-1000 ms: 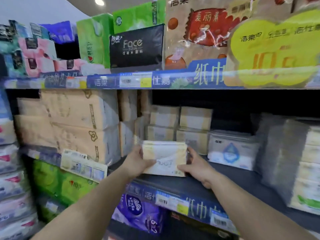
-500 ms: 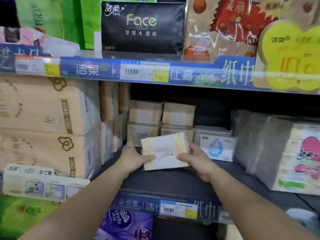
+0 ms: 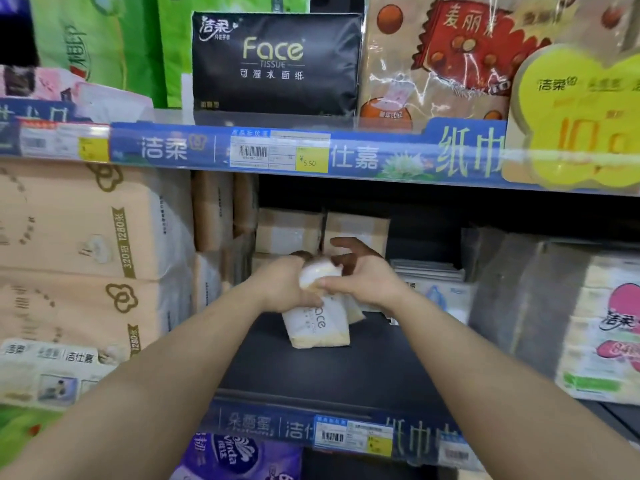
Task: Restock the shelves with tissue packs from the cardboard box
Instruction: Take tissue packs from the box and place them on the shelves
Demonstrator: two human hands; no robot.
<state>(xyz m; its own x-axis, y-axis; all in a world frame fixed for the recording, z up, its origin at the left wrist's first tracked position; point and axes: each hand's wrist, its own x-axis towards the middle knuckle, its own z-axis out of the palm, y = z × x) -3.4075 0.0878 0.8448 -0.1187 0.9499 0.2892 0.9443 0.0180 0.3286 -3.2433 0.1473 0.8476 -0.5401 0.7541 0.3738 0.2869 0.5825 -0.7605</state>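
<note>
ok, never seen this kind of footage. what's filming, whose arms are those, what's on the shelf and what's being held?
No machine here: a person wears a wide-angle camera on the head, looking forward and down, so both bare arms reach in from the bottom. The left hand and right hand hold a small white and cream tissue pack, fingers curled round its top, over the dark middle shelf. Behind it stand similar beige packs. Large beige bundles sit to the left, wrapped multipacks to the right. Above, a black Face tissue pack sits over a price label.
</note>
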